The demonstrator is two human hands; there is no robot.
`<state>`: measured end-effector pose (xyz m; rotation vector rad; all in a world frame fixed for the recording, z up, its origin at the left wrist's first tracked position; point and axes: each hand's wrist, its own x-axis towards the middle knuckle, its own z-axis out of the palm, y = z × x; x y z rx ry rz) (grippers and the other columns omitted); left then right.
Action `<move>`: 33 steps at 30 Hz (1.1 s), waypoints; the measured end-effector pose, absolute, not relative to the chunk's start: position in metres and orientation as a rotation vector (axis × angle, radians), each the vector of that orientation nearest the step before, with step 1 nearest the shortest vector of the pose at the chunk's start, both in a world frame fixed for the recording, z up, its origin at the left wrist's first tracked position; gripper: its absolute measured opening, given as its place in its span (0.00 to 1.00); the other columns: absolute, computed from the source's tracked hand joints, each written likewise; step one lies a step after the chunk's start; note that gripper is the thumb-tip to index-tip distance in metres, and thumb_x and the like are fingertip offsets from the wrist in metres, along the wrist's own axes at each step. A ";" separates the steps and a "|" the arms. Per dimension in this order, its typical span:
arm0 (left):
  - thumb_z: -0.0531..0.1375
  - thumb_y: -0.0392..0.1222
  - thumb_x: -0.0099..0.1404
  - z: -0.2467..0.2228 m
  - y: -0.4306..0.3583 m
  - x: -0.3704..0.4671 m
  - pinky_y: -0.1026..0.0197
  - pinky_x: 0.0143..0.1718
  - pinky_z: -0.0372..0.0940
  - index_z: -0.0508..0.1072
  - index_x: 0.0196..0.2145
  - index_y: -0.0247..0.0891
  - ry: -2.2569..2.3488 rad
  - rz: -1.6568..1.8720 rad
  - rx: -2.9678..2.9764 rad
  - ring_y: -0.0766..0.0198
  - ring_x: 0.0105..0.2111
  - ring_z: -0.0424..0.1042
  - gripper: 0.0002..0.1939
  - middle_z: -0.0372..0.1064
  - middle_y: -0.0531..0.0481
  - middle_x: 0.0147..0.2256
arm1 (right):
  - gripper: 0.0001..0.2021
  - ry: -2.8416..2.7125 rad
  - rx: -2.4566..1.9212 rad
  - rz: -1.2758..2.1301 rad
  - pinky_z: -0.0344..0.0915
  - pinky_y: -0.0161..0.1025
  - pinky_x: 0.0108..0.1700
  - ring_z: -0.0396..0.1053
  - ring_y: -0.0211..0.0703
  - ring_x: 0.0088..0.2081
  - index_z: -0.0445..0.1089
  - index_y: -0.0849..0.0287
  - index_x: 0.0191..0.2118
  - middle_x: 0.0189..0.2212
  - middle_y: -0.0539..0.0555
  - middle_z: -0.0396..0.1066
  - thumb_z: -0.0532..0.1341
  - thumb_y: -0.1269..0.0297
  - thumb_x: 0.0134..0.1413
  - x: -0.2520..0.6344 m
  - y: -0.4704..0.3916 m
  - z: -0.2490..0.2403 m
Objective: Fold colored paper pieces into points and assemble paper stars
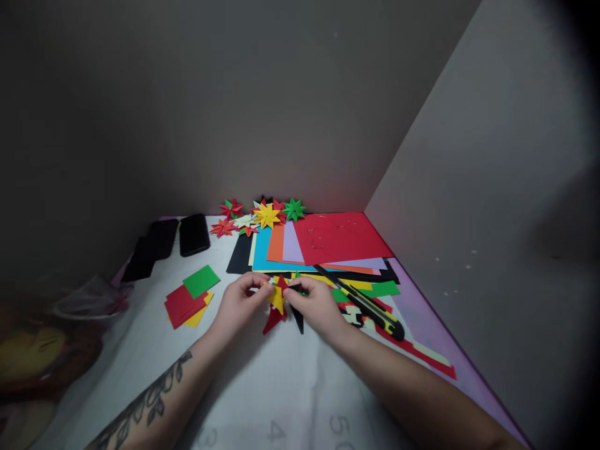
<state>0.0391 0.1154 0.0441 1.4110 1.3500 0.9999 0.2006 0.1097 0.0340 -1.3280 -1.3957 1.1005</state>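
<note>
Between my two hands is a folded paper star (277,299) with yellow, red and black points. My left hand (246,299) pinches a yellow point on its left side, thumb and fingers closed. On the other side my right hand (315,303) has its fingertips closed on the star near a black point. A red point and a black point hang down below the fingers. Part of the star is hidden by my fingertips. Left of my left hand lie small paper pieces: a green square (201,281), red squares (184,306) and a yellow one (200,314).
Finished paper stars (267,216) cluster at the back against the wall. Coloured sheets, red (347,237) on top, lie stacked beside them. A black and yellow box cutter (370,306) rests over paper strips (422,355) at right. A black phone (194,234) sits back left.
</note>
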 end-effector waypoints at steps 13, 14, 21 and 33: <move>0.63 0.44 0.52 0.042 0.113 0.044 0.62 0.31 0.63 0.65 0.23 0.36 1.246 1.001 1.258 0.64 0.29 0.70 0.11 0.70 0.49 0.31 | 0.07 -1.317 -1.318 1.181 0.61 0.32 0.25 0.65 0.37 0.24 0.70 0.61 0.27 0.22 0.50 0.70 0.60 0.63 0.43 0.200 0.112 0.026; 0.63 0.44 0.52 0.041 0.112 0.045 0.64 0.28 0.62 0.64 0.23 0.37 1.222 1.003 1.228 0.66 0.27 0.69 0.11 0.69 0.51 0.28 | 0.06 -1.325 -1.320 1.155 0.62 0.32 0.26 0.66 0.37 0.25 0.70 0.61 0.26 0.23 0.50 0.70 0.60 0.64 0.43 0.199 0.111 0.026; 0.62 0.40 0.52 0.039 0.111 0.047 0.70 0.22 0.55 0.57 0.32 0.40 1.153 1.032 1.175 0.72 0.19 0.62 0.15 0.62 0.61 0.20 | 0.06 -1.330 -1.220 1.300 0.57 0.30 0.23 0.60 0.33 0.21 0.68 0.61 0.24 0.19 0.46 0.64 0.59 0.64 0.43 0.199 0.109 0.026; 0.55 0.45 0.59 0.053 0.114 0.036 0.64 0.30 0.62 0.63 0.42 0.38 1.249 1.052 1.352 0.65 0.27 0.70 0.14 0.70 0.53 0.25 | 0.05 -1.375 -1.231 1.268 0.51 0.30 0.23 0.53 0.31 0.20 0.60 0.60 0.19 0.17 0.44 0.55 0.58 0.68 0.39 0.213 0.117 0.032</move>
